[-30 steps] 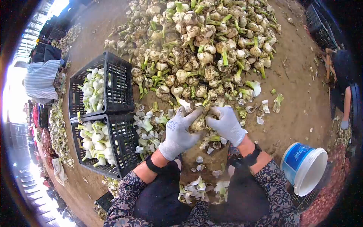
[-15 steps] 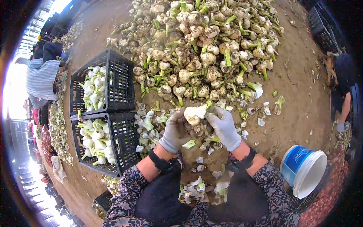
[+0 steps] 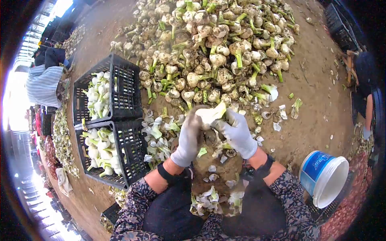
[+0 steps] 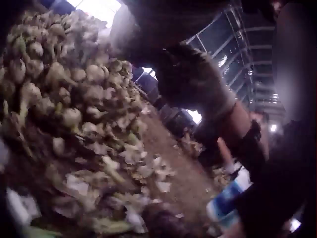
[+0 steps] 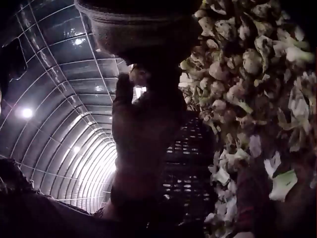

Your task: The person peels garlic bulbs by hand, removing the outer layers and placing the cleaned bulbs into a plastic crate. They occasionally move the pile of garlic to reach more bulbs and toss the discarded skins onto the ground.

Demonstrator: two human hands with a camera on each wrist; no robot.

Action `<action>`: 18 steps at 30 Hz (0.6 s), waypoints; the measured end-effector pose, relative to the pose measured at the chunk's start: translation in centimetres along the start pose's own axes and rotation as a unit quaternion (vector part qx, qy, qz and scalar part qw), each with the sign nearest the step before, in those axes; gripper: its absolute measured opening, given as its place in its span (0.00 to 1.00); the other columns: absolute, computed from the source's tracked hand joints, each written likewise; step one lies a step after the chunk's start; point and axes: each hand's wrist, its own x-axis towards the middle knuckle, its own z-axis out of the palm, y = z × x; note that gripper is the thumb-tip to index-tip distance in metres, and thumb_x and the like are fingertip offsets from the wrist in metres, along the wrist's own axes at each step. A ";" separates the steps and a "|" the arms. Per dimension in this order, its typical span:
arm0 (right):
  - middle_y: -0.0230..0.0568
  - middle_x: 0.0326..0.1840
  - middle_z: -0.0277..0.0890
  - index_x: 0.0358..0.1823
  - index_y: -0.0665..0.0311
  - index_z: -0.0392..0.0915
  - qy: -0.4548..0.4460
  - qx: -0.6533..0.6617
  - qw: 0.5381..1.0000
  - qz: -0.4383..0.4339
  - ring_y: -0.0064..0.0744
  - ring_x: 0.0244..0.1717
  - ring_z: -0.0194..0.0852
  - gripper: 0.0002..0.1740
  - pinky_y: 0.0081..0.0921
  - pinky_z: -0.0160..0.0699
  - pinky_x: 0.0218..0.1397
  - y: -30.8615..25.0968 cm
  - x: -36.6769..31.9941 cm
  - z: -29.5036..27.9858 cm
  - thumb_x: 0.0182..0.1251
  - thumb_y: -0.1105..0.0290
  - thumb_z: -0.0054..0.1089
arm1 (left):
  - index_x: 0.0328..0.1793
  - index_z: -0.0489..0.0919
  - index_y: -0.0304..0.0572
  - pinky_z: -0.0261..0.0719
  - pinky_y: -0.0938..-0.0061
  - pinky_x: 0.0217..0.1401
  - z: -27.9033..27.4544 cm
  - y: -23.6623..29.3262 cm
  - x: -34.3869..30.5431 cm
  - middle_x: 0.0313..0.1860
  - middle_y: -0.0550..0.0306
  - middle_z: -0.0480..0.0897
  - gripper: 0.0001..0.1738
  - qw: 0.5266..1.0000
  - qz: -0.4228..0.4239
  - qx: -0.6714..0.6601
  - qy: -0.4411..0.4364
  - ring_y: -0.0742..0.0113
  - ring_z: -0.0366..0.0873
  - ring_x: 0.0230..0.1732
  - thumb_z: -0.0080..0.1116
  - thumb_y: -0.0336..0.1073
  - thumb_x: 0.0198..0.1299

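Both hands wear pale gloves and meet at one garlic bulb (image 3: 208, 115) in front of the pile. The bulb is white and peeled, its pale green stem pointing up and to the right. My left hand (image 3: 189, 138), blurred by motion, curls round the bulb's left side. The right hand (image 3: 238, 135) grips near the stem from the other side, fingers bent. Beyond them lies a big heap of soil-stained garlic (image 3: 217, 60) with stems. Both wrist views are dark; in the right wrist view the left hand (image 5: 143, 134) shows as a shadowed shape.
Two black crates (image 3: 126, 90) of white garlic stand at left. Peeled skins (image 3: 159, 138) litter the ground beside them and between the knees. A white and blue bucket (image 3: 319, 172) lies tipped at right. Other people (image 3: 44, 86) work at both sides.
One second ago the hands closed round a soil-stained bulb. The bulb then showed white between them. Now its stem tilts further up, with the left fingers wrapped closer round it.
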 end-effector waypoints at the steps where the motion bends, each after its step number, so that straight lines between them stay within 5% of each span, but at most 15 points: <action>1: 0.27 0.33 0.78 0.49 0.70 0.79 -0.048 -0.109 0.992 -0.040 0.17 0.29 0.68 0.14 0.21 0.71 0.32 -0.1 0.0 -0.6 0.65 0.69 0.59 | 0.62 0.71 0.39 0.76 0.74 0.49 -0.1 0.4 0.2 0.45 0.59 0.79 0.28 0.998 -0.061 -0.031 0.003 0.73 0.76 0.44 0.49 0.54 0.67; 4: 0.29 0.36 0.80 0.49 0.70 0.78 -0.084 -0.017 0.993 0.077 0.17 0.32 0.70 0.15 0.23 0.73 0.36 -0.5 0.0 -1.1 0.65 0.68 0.59 | 0.49 0.78 0.47 0.76 0.79 0.23 0.6 1.0 1.1 0.27 0.63 0.80 0.32 0.987 -0.151 -0.002 0.053 0.74 0.77 0.23 0.36 0.66 0.69; 5: 0.33 0.34 0.79 0.47 0.69 0.78 -0.055 0.041 0.995 0.069 0.15 0.35 0.69 0.14 0.22 0.72 0.38 -0.4 -0.3 -0.6 0.64 0.67 0.59 | 0.53 0.77 0.47 0.75 0.78 0.20 1.3 0.9 0.5 0.32 0.62 0.81 0.29 0.991 -0.064 0.096 0.072 0.75 0.77 0.25 0.44 0.63 0.68; 8: 0.42 0.34 0.80 0.45 0.67 0.78 -0.063 -0.104 0.988 0.095 0.26 0.35 0.77 0.13 0.26 0.74 0.38 0.5 -0.6 -0.8 0.62 0.68 0.60 | 0.57 0.75 0.46 0.76 0.80 0.23 0.0 -1.1 1.1 0.38 0.61 0.81 0.27 0.997 0.017 0.062 0.033 0.75 0.77 0.26 0.48 0.60 0.68; 9: 0.50 0.35 0.80 0.43 0.66 0.78 -0.026 -0.309 0.943 -0.122 0.47 0.36 0.79 0.13 0.34 0.75 0.38 0.9 -0.2 -1.0 0.58 0.69 0.62 | 0.61 0.72 0.45 0.77 0.82 0.23 0.6 -0.7 0.8 0.43 0.59 0.81 0.26 0.998 -0.015 -0.030 0.056 0.75 0.78 0.28 0.52 0.56 0.67; 12: 0.55 0.37 0.77 0.41 0.65 0.77 0.015 -0.385 0.919 -0.086 0.59 0.39 0.75 0.13 0.41 0.75 0.39 0.6 0.5 -3.0 0.55 0.68 0.62 | 0.62 0.71 0.47 0.79 0.81 0.26 -0.7 -0.5 0.5 0.45 0.58 0.81 0.26 0.996 -0.048 -0.062 -0.038 0.75 0.80 0.34 0.53 0.54 0.66; 16: 0.53 0.36 0.78 0.38 0.65 0.78 0.133 -0.417 0.889 -0.134 0.56 0.40 0.77 0.10 0.42 0.75 0.41 3.0 1.4 -5.3 0.56 0.68 0.62 | 0.64 0.71 0.42 0.78 0.85 0.29 0.7 0.4 -0.2 0.46 0.62 0.81 0.26 0.987 -0.093 -0.127 -0.045 0.79 0.80 0.37 0.52 0.52 0.68; 18: 0.53 0.39 0.79 0.42 0.63 0.79 0.173 -0.472 0.855 -0.128 0.55 0.42 0.78 0.13 0.43 0.76 0.44 4.5 2.3 -7.5 0.57 0.66 0.60 | 0.66 0.71 0.40 0.80 0.83 0.39 -0.8 -0.6 -0.7 0.48 0.62 0.81 0.27 0.993 -0.037 -0.026 -0.109 0.76 0.80 0.43 0.51 0.51 0.69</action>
